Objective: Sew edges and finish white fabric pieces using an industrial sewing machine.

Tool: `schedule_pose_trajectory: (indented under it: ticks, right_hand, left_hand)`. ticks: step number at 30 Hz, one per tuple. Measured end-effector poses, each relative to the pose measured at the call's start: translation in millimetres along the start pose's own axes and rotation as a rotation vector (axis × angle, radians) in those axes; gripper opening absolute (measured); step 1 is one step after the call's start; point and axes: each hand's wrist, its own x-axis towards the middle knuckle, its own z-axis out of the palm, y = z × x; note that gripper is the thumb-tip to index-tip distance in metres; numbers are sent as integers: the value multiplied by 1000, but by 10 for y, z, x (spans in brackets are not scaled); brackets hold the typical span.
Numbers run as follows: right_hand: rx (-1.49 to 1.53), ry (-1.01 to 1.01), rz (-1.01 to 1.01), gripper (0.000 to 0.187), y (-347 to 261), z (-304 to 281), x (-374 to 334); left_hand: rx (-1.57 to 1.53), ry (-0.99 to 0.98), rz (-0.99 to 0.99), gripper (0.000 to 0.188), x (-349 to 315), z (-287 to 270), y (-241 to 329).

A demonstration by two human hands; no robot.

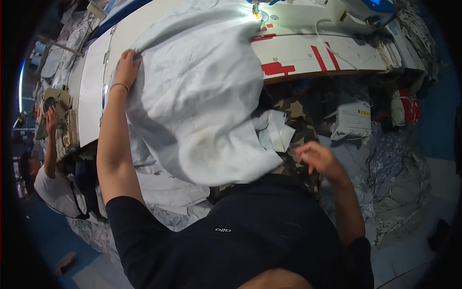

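Observation:
A large white cloth [202, 91] spreads over the sewing table and hangs off its near edge toward my lap, its lower part slightly blurred. At its left side, my left hand [127, 70] is closed on the edge, with the arm stretched forward. My right hand [320, 161] is off the cloth, right of its hanging corner; its fingers are loosely bent and apart, blurred by movement, with nothing visible in them. Between that hand and the cloth lie small folded white pieces [276, 131] on camouflage-patterned fabric. The cloth's far end reaches the lit sewing machine needle area [258, 15].
The white tabletop [298, 45] carries red tape strips. The machine head [361, 14] stands far right. Below are a white package [353, 115] and heaped patterned fabric [394, 164]. Another person [60, 188] sits at the left, one hand near a machine.

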Motion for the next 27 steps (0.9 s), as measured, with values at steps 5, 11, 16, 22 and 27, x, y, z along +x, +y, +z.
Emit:
schedule_pose_trajectory:
  ticks: [5, 11, 16, 22, 27]
  right_hand:
    - [93, 162, -354, 46, -201, 63, 1318]
    - [314, -155, -229, 43, -265, 605, 1815]
    - [593, -234, -117, 36, -238, 688, 1015]
    - [657, -140, -151, 27, -256, 485, 686]
    - [629, -140, -106, 19, -140, 428, 464]
  left_hand:
    - [47, 43, -132, 20, -28, -617, 718]
    - [163, -293, -74, 18, -972, -764, 1581]
    - [236, -194, -166, 8, -1166, -747, 1715]
    - [287, -173, -116, 5, -1107, -839, 1784]
    - [277, -121, -90, 5, -1025, -955, 2108]
